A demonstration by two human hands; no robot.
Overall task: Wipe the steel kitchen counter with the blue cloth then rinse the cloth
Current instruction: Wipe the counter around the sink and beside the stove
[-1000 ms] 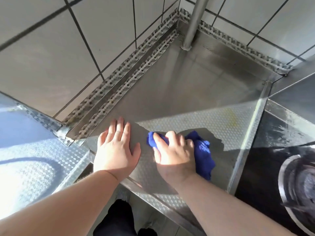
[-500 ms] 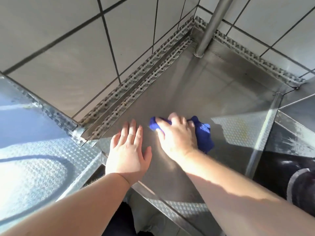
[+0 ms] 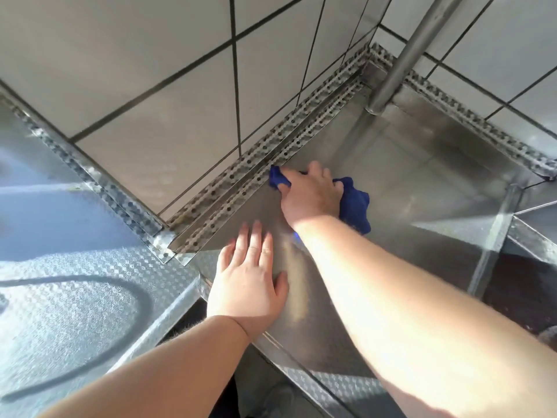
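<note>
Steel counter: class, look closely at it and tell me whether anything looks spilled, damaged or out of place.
Nothing stands out. The steel counter shows no spill or dent, only glare. The right hand presses the bunched blue cloth near the wall trim; the left hand rests flat.

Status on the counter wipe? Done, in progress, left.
Done: cannot tell how much is already wiped; the steel counter shows no clear marks. In hand: the right hand grips the bunched blue cloth and presses it on the counter beside the perforated back strip, while the left hand rests flat near the front edge. Left: the area toward the steel pole, then rinsing; no tap is in view.
</note>
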